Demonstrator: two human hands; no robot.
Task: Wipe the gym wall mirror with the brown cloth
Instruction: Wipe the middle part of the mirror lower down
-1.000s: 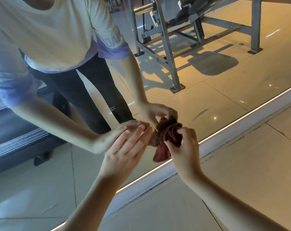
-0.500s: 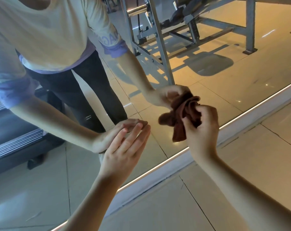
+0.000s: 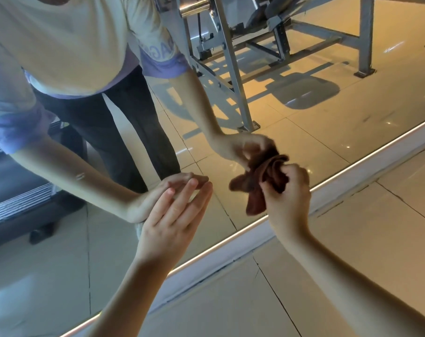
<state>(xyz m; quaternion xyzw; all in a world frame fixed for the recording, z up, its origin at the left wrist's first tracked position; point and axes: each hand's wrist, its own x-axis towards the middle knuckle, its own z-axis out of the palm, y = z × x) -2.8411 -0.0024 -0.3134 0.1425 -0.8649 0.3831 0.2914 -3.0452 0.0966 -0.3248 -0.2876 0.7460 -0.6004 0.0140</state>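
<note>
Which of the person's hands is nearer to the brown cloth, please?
Right. The right hand grips the bunched brown cloth; the left hand, fingers straight, is apart from it, off to its left.

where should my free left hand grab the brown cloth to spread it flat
Pinch the loose tail of the brown cloth that hangs below and left of the grip of the right hand, coming in from the left with the open left hand. The rest is bunched tight in that hand, so only the dangling end is free.

Head camera looks down, close (wide-angle); faces the mirror (image 3: pixel 304 122).
</note>
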